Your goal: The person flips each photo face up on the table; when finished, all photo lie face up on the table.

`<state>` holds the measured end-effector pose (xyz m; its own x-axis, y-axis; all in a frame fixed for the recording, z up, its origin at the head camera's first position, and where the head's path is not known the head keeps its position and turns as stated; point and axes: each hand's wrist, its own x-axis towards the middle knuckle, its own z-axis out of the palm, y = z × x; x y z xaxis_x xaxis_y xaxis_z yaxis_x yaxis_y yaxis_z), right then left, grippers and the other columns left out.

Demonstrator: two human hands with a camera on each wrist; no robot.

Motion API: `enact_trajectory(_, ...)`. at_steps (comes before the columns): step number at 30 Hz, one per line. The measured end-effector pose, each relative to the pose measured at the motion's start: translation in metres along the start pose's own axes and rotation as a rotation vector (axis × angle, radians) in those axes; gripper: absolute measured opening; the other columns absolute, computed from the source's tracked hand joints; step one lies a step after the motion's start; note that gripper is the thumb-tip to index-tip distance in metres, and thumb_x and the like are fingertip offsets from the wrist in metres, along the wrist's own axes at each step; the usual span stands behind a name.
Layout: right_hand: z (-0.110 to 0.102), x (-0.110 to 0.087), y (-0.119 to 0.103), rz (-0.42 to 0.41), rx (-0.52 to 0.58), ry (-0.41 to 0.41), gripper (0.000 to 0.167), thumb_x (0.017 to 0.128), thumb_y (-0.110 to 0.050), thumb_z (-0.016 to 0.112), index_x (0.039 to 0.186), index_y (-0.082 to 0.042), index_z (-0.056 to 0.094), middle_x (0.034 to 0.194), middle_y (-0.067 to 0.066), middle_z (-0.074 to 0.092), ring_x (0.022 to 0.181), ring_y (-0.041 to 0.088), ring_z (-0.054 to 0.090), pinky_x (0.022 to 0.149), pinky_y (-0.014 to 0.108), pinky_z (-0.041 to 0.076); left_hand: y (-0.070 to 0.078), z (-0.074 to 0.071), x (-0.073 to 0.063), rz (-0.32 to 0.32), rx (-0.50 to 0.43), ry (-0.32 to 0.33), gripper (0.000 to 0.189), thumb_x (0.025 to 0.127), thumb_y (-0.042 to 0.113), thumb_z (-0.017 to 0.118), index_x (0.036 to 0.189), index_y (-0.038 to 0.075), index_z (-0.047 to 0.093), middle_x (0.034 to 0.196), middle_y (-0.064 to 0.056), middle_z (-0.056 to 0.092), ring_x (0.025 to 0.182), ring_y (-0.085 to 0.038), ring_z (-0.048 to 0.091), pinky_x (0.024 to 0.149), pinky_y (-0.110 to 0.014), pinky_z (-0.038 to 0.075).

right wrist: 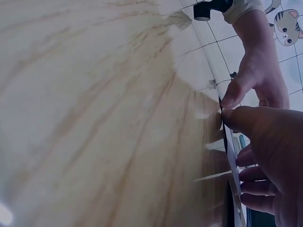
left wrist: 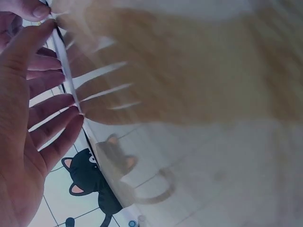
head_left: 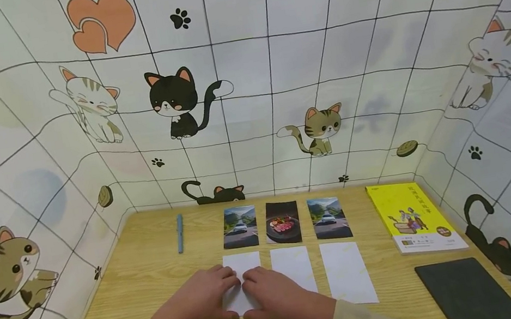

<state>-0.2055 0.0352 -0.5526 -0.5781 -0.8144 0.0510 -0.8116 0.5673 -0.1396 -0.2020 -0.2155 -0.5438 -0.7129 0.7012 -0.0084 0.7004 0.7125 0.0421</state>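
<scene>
Both hands are at the left white card [head_left: 241, 262] of a front row on the wooden table. My left hand [head_left: 205, 297] rests on its left side, and my right hand [head_left: 275, 291] covers its right side, also overlapping the middle white card [head_left: 296, 263]. Between the hands a strip of the left card shows. In the left wrist view, the fingers of the left hand [left wrist: 28, 109] are extended, fingertips at the tabletop. The right wrist view has the right hand [right wrist: 274, 161] with fingertips down and the two thumbs close together.
Beyond lie a car picture card [head_left: 239, 227], a steak picture card [head_left: 282, 223] and another car picture card [head_left: 329, 218]. A third white card [head_left: 348, 272] is at the right. Also on the table are a blue pen [head_left: 180, 233], a yellow book [head_left: 415, 215] and a black board [head_left: 468, 290].
</scene>
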Motion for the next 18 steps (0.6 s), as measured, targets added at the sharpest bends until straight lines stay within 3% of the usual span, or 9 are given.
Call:
enact_trajectory(4,0.001,-0.002,0.003,0.002,0.005,0.005,0.068,0.101,-0.063,0.074,0.146,-0.013,0.065,0.149,0.003,0.06,0.138,0.019,0.057,0.116,0.036,0.049,-0.002,0.002,0.001,-0.02,-0.048,-0.031,0.082,0.085,0.077,0.083,0.147,0.026,0.066,0.148,0.004,0.062,0.133,-0.02,0.061,0.108,-0.045,0.057)
enact_trajectory(9,0.001,-0.005,0.008,0.0,0.01,0.029,0.084,0.098,-0.071,0.073,0.157,-0.014,0.056,0.159,0.005,0.052,0.148,0.023,0.05,0.123,0.042,0.043,-0.002,0.0,0.001,-0.057,-0.095,-0.067,0.096,0.083,0.082,0.081,0.159,0.028,0.057,0.17,-0.002,0.046,0.154,-0.029,0.047,0.121,-0.054,0.046)
enact_trajectory(13,0.0,-0.006,0.01,0.022,0.042,0.011,0.091,0.095,-0.076,0.072,0.159,-0.013,0.054,0.163,0.006,0.05,0.15,0.024,0.049,0.124,0.043,0.042,-0.001,-0.002,-0.001,-0.099,-0.126,-0.092,0.099,0.082,0.082,0.081,0.16,0.027,0.056,0.174,-0.007,0.042,0.157,-0.033,0.044,0.122,-0.057,0.044)
enact_trajectory(18,-0.002,-0.006,0.011,0.02,0.071,-0.023,0.087,0.097,-0.074,0.071,0.158,-0.013,0.055,0.166,0.007,0.049,0.153,0.025,0.047,0.126,0.043,0.041,-0.002,-0.002,-0.003,-0.121,-0.154,-0.107,0.098,0.085,0.083,0.078,0.162,0.027,0.055,0.174,-0.008,0.043,0.156,-0.034,0.046,0.122,-0.056,0.044)
